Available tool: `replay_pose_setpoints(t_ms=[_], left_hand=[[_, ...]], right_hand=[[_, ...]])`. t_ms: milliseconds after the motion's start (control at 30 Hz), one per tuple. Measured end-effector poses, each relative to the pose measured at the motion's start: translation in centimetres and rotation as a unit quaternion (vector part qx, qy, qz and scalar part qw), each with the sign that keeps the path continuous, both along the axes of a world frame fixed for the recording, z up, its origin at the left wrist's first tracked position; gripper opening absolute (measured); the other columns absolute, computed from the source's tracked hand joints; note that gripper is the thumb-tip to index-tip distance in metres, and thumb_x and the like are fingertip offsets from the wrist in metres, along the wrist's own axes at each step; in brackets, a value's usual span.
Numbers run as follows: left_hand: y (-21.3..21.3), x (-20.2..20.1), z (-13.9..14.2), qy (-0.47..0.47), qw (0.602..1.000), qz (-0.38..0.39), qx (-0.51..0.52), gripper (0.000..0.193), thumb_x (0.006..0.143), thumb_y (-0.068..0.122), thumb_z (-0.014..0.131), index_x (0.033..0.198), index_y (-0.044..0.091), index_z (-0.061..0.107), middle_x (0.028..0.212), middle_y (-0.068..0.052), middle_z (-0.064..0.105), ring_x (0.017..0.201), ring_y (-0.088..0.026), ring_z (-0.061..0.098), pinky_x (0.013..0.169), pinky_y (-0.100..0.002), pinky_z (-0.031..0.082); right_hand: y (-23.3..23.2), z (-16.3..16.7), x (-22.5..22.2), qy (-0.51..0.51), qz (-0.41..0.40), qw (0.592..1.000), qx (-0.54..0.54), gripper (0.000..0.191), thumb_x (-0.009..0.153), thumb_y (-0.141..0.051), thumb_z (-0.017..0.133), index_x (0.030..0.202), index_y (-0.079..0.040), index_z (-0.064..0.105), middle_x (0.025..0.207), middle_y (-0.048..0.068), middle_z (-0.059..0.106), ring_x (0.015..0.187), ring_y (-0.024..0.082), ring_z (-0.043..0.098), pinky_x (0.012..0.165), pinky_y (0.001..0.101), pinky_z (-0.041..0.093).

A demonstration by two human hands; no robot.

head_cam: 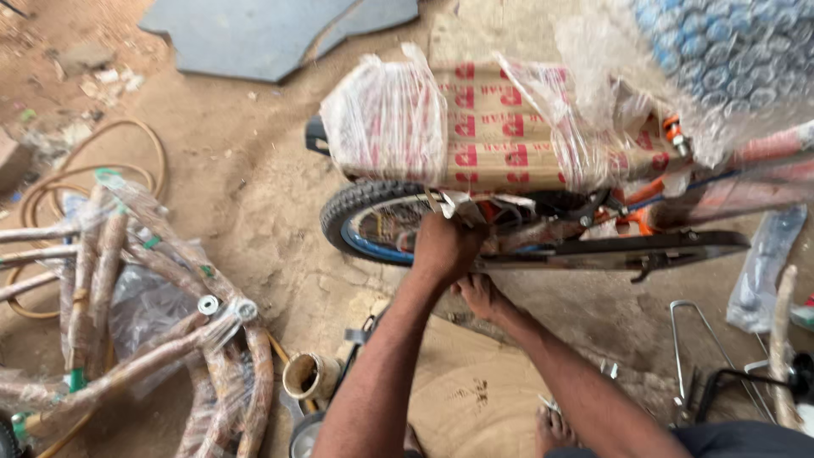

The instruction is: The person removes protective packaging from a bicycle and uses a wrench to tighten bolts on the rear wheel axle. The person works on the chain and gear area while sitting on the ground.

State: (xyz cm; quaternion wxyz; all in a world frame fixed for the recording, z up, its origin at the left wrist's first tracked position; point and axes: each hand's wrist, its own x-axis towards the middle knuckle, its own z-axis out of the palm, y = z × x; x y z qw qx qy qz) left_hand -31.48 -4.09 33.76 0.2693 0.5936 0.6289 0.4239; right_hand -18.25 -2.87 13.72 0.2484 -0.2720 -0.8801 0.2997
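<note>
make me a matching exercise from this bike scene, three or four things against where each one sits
Things:
1. left hand
2. right hand
3. tin can
4. hose

Places:
A. coiled on the dirt at far left
B. on the ground beside the left forearm
C. up at the bicycle wheel by the frame
D. lower, under the frame, next to the other hand

Pairs: 1-C, 2-D, 3-B, 4-A

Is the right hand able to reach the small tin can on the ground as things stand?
Probably yes: the right hand is low by the bicycle wheel, the tin can lies nearby, though the left forearm crosses between.
</note>
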Motion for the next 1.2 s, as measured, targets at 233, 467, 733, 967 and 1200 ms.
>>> replay_pose_setpoints(t_ms=[233, 467, 733, 967, 1200], left_hand=[[0.2, 0.1, 0.1, 0.014, 0.995, 0.011, -0.098, 0.027, 0.082, 0.029, 0.077, 0.087, 0.003, 0.076, 0.074, -0.022, 0.071, 0.071, -0.037, 0.073, 0.067, -0.045, 0.056], [-1.1, 0.4, 1.6, -0.085, 0.996, -0.002, -0.022, 0.02, 0.072, 0.02, 0.072, 0.086, 0.005, 0.074, 0.077, -0.014, 0.076, 0.071, -0.031, 0.076, 0.066, -0.042, 0.058], [-2.7, 1.8, -0.4, -0.138, 0.989, 0.009, 0.052, 0.033, 0.08, 0.026, 0.073, 0.109, 0.009, 0.072, 0.101, -0.014, 0.078, 0.094, -0.034, 0.077, 0.08, -0.043, 0.06], [-2.7, 2.0, 0.3, -0.02, 0.999, 0.026, -0.006, 0.031, 0.081, 0.023, 0.076, 0.107, 0.007, 0.074, 0.101, -0.015, 0.077, 0.093, -0.032, 0.074, 0.08, -0.043, 0.058], [-2.3, 1.4, 0.1, -0.07, 0.997, -0.024, 0.011, 0.032, 0.079, 0.027, 0.074, 0.105, 0.008, 0.073, 0.095, -0.011, 0.078, 0.087, -0.027, 0.077, 0.077, -0.04, 0.06]], right_hand=[[-0.3, -0.1, 0.1, 0.0, -0.106, 0.945, -0.31, 0.079, 0.101, -0.073, 0.03, 0.082, -0.004, 0.064, 0.067, 0.003, 0.058, 0.063, 0.02, 0.057, 0.062, 0.0382, 0.049], [-1.5, -1.1, 2.0, 0.003, -0.087, 0.924, -0.372, 0.073, 0.096, -0.071, 0.041, 0.082, -0.004, 0.065, 0.07, 0.005, 0.063, 0.064, 0.019, 0.06, 0.06, 0.0379, 0.052], [0.0, -1.2, 5.8, -0.368, 0.101, 0.901, 0.208, 0.052, 0.095, -0.04, 0.051, 0.117, 0.005, 0.064, 0.085, 0.025, 0.066, 0.066, 0.033, 0.066, 0.057, 0.0508, 0.056], [-1.1, 3.7, 5.5, -0.513, -0.038, 0.855, 0.069, 0.023, 0.089, -0.021, 0.057, 0.092, -0.005, 0.073, 0.088, 0.016, 0.07, 0.078, 0.032, 0.071, 0.064, 0.0527, 0.06], [-3.1, 6.3, 4.0, -0.384, -0.104, 0.914, 0.078, 0.049, 0.091, -0.043, 0.062, 0.113, 0.001, 0.068, 0.085, 0.018, 0.074, 0.077, 0.034, 0.074, 0.062, 0.0478, 0.06]])
